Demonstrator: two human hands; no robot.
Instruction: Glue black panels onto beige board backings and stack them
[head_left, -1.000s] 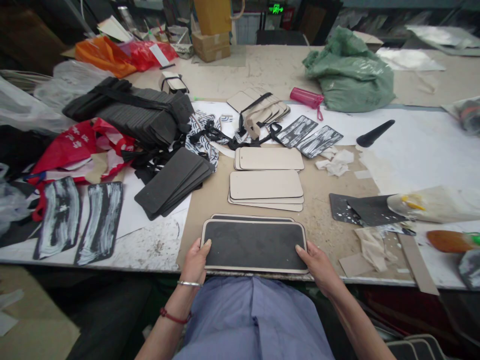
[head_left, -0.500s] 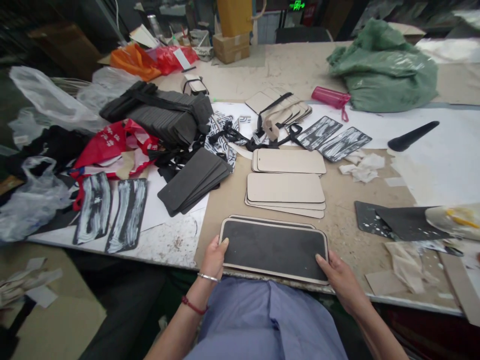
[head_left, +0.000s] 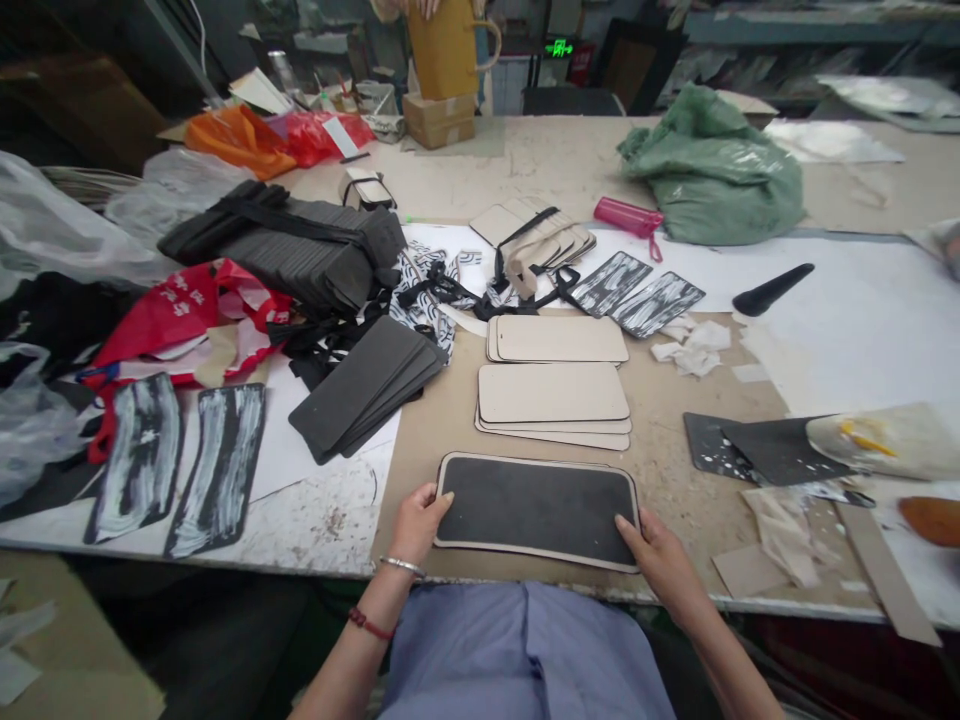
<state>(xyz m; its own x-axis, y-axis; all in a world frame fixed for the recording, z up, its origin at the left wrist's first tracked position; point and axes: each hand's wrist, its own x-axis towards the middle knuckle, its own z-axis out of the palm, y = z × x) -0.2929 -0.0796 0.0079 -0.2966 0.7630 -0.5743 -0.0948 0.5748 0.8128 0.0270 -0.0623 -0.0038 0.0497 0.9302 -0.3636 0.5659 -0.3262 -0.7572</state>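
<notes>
A black rectangular panel with a beige border (head_left: 536, 510) lies flat at the table's front edge, its corners rounded. My left hand (head_left: 420, 522) grips its left end, thumb on top and fingers hidden beneath. At the other end my right hand (head_left: 654, 548) holds it the same way, thumb over the border. The rim of another panel just shows along its far edge. Right behind it sits a small stack of beige panels (head_left: 553, 392), with a second beige stack (head_left: 562, 338) farther back.
Fanned dark panels (head_left: 367, 385) and two white-smeared panels (head_left: 217, 465) lie left, near a strapped dark stack (head_left: 300, 240). To the right are a glue-spotted dark sheet (head_left: 780, 445), a black-handled tool (head_left: 772, 290) and a green bag (head_left: 712, 175). Across the table, a person's hand touches a yellow container (head_left: 442, 50).
The held panel has shifted slightly away from me and now covers more of the one beneath. My view has turned a little to the right. Both hands keep their grip.
</notes>
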